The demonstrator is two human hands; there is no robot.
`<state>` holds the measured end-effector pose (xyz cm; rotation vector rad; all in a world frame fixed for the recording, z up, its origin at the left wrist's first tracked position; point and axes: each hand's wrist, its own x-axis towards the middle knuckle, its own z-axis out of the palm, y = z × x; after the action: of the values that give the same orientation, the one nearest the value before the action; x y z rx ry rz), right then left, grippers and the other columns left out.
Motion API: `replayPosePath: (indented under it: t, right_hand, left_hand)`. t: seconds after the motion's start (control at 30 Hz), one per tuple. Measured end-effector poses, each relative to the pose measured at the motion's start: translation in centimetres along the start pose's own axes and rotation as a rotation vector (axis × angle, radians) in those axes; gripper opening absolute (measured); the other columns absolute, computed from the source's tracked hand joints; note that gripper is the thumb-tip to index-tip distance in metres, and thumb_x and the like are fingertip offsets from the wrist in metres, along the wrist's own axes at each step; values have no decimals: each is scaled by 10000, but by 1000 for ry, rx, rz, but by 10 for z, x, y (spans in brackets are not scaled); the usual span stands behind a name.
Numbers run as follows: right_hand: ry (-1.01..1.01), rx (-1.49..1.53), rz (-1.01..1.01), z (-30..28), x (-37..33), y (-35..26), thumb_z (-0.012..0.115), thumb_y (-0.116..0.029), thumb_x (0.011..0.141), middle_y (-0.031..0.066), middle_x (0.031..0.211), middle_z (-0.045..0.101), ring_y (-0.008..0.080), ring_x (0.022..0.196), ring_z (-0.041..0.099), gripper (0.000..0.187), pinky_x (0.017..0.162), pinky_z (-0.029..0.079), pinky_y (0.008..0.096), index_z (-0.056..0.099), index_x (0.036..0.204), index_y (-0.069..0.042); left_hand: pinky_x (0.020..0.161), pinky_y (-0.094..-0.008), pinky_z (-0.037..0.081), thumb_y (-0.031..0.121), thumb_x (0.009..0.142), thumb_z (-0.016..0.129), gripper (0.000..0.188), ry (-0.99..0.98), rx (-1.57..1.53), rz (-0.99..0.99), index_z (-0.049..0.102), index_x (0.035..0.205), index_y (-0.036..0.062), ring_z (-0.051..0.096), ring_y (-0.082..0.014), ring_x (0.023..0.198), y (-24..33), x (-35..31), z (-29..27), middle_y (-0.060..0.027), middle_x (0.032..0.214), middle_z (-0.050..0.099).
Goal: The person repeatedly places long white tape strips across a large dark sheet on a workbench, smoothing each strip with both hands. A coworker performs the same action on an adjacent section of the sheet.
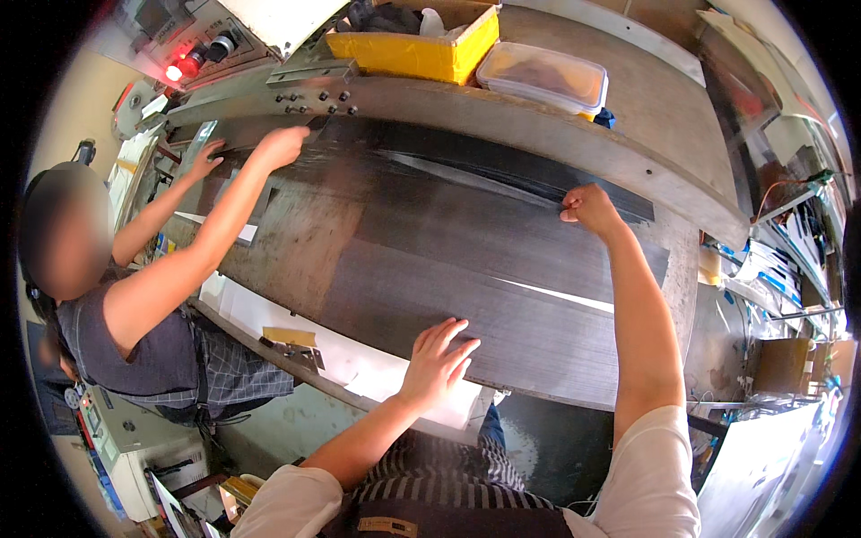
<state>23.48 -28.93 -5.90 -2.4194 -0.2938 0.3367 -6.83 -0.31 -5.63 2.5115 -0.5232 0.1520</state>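
Observation:
Large dark grey sheets (421,260) with fine lines along them cover much of the metal work table. My left hand (437,359) is open, its fingers spread at the near edge of the sheets. At the far right my right hand (589,209) is closed, pinching the edge of a long black strip (502,168) that runs along the back of the table. A pale, shiny sliver shows along this strip, left of my fingers. The exact spot between my right fingertips is hidden.
A metal beam (448,101) crosses behind the sheets, with a bolted block (312,90) on it. Beyond stand a yellow box (413,54) and a lidded plastic container (543,76). At left, a co-worker (152,314) reaches over the table. White paper (341,350) lies along the near edge.

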Motion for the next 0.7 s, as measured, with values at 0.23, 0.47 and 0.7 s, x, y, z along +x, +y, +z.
replayPosePath:
  t: [0.23, 0.47, 0.7]
  right_hand:
    - [571, 8, -110, 11, -15, -10, 728, -84, 745, 95, 823, 667, 287, 780, 644, 156, 706, 511, 369, 716, 901, -83]
    - [716, -134, -383, -14, -125, -81, 651, -26, 818, 87, 858, 620, 257, 693, 599, 105, 636, 488, 310, 678, 916, -52]
    - [62, 954, -126, -46, -275, -112, 828, -164, 698, 112, 865, 650, 179, 788, 641, 575, 699, 505, 265, 588, 1157, 87]
  left_hand:
    - [1028, -458, 341, 133, 836, 623, 350, 6, -58, -17, 611, 1184, 107, 436, -306, 1269, 1, 1, -1, -121, 1343, 468]
    - [932, -380, 430, 76, 867, 611, 266, 236, -336, -53, 658, 1128, 96, 540, -262, 1133, 9, 16, -14, -120, 1296, 519]
    - [736, -248, 476, -53, 824, 602, 494, -240, -1721, -608, 520, 1303, 39, 586, -153, 948, -2, 101, -18, -106, 1352, 494]
